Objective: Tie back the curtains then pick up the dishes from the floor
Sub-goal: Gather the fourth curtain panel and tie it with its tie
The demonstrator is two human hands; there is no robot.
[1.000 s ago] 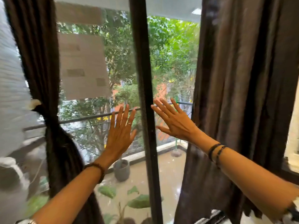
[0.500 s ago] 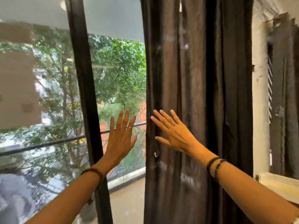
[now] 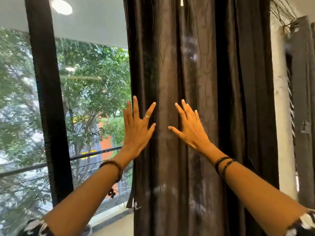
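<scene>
Curtain fabric, a dark brown, glossy, full-length drape (image 3: 196, 99) hanging in loose vertical folds, filled the middle and right of the head view, with its free edge just beside the window glass. It hung untied. No tie-back was visible on it, and no dishes or floor clutter were in view.

The left hand (image 3: 136, 128) was held flat with fingers spread, overlapping the drape's free edge. The right hand (image 3: 189, 126) was likewise flat and spread, over the folds just to the right. Neither hand gripped or pinched any fabric. Whether the palms actually pressed the cloth or stood just in front of it could not be determined.

Likely faults from this state:
- Gathering with flat hands would probably let the slick folds slide out, leaving a partial bundle.
- A downward pull during gathering could strain the hanging points at the top, which were out of view.
- The tie or hook for this side was not located; gathering before finding it would force a one-handed hold.
- The bead bracelet (image 3: 112, 167) on the left wrist and the dark cords (image 3: 223, 162) on the right could snag on the cloth.

Surroundings: a black vertical window frame (image 3: 47, 99) stood left of the drape, well apart from it. Green trees (image 3: 92, 82) and a dark balcony railing (image 3: 95, 154) showed through the glass. A white wall strip (image 3: 281, 116) lay right of the drape, with a second dark hanging panel (image 3: 301, 82) beyond it.
</scene>
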